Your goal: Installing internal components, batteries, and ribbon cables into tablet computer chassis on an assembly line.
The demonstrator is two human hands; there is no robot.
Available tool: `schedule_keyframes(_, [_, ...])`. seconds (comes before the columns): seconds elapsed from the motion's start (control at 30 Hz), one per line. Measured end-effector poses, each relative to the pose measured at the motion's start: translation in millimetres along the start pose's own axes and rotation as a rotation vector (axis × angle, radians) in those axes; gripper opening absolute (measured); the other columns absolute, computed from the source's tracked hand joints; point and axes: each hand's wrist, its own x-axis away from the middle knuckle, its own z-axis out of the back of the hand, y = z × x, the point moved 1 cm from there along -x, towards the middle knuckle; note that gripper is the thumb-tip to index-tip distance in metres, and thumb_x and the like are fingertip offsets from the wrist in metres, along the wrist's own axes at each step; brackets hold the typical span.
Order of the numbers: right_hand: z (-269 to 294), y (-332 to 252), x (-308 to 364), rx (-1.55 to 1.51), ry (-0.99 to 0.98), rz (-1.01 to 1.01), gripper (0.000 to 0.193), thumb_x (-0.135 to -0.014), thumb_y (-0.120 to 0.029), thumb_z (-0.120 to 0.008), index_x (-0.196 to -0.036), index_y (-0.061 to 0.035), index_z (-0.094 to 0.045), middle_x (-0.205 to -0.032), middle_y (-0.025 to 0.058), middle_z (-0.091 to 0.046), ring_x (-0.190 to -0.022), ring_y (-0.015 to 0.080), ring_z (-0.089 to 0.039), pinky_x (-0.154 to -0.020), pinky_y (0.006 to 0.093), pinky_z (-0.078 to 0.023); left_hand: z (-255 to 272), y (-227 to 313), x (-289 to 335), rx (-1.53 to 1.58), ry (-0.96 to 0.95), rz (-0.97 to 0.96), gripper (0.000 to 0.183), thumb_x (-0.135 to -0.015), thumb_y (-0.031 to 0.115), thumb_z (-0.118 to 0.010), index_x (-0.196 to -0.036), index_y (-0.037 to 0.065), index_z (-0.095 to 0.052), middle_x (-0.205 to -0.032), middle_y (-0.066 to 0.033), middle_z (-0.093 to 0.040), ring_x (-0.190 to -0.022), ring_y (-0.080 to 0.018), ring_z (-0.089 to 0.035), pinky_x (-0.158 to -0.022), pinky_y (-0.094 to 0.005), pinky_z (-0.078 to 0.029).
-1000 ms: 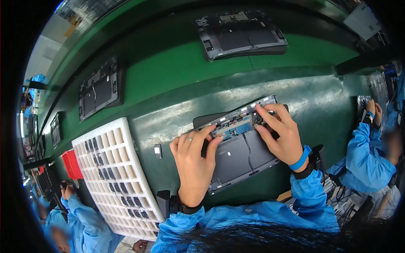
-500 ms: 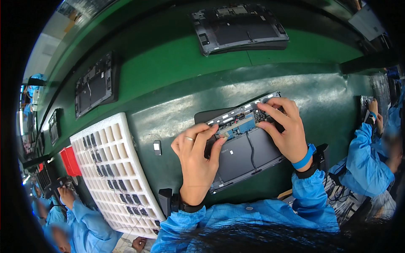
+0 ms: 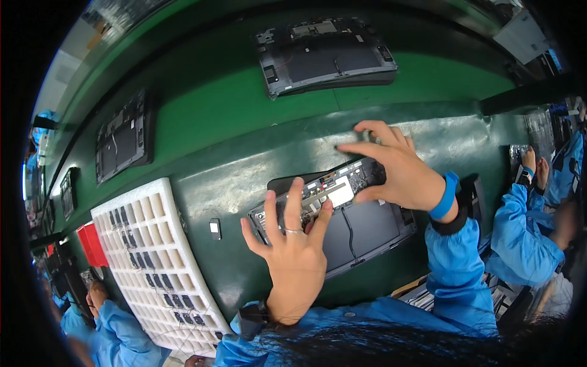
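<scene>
An opened tablet or laptop shell [image 3: 373,235] lies tilted on the bench before me, with a dark flat panel and a black cable across it. Along its far side runs a circuit board, where a bright white rectangle [image 3: 341,192] shows. My left hand [image 3: 296,260] is open, fingers spread over the left end of the board; its thumb tip is close to the white rectangle. Over the right end of the shell my right hand [image 3: 403,174] is open, index finger and thumb wide apart. It hides that corner. Whether either hand touches the board I cannot tell.
Left of me stands a white foam tray [image 3: 166,185] with several small black wired parts in its cells. Between tray and shell lies a small black part with a white label [image 3: 215,229]. More shells [image 3: 330,58] rest on the green strip beyond. Co-workers in blue sit at both sides.
Both hands have opened from their pinched hold at the board. The right has lifted and spread, and the left fingers have fanned out. The board's middle, blue before, now looks white.
</scene>
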Motion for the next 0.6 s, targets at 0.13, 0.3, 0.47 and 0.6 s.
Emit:
schedule_keyframes(0.13, [-4.0,16.8,-19.9,-0.229,-0.212,-0.102,0.045,-0.077,-0.017,-0.096,-0.119,-0.0117,-0.081,-0.108,0.0065,-0.072,-0.106,0.0266,-0.068,-0.096,0.0405,-0.051,-4.1,0.0,-0.6,0.281,-0.120,-0.096,0.047,-0.088,-0.005,-0.064,-0.131,0.009,-0.077,-0.155,-0.0124,-0.056,-0.139,-0.0371,-0.055,-0.117,-0.0578,-0.039])
schedule_keyframes(0.3, [-9.2,22.5,-23.4,-0.264,-0.166,-0.077,0.038,-0.078,-0.015,-0.095,-0.113,-0.0070,-0.080,-0.097,0.0077,-0.073,-0.093,0.0265,-0.069,-0.084,0.0375,-0.054,-11.2,-1.0,-1.6,0.333,-0.079,-0.110,0.048,-0.088,-0.008,-0.063,-0.133,0.002,-0.074,-0.145,-0.0116,-0.064,-0.129,-0.0384,-0.064,-0.105,-0.0487,-0.056])
schedule_keyframes(0.47, [-28.3,5.4,-17.3,-0.124,0.485,0.000,0.018,-0.088,-0.024,-0.088,-0.092,-0.0091,-0.078,-0.093,0.0049,-0.068,-0.092,0.0267,-0.065,-0.090,0.0437,-0.042,-12.0,-2.3,-0.3,0.360,-0.096,-0.141,0.054,-0.083,-0.006,-0.066,-0.137,0.000,-0.071,-0.152,-0.0115,-0.061,-0.132,-0.0376,-0.064,-0.114,-0.0487,-0.054])
schedule_keyframes(0.6, [-20.7,-55.5,49.4,0.146,0.222,-0.096,0.023,-0.088,-0.021,-0.086,-0.085,-0.0085,-0.067,-0.091,0.0067,-0.062,-0.087,0.0286,-0.062,-0.085,0.0451,-0.041,-11.5,-8.3,2.7,0.369,-0.094,-0.100,0.054,-0.084,-0.006,-0.066,-0.137,0.002,-0.072,-0.151,-0.0104,-0.063,-0.130,-0.0371,-0.066,-0.114,-0.0474,-0.055])
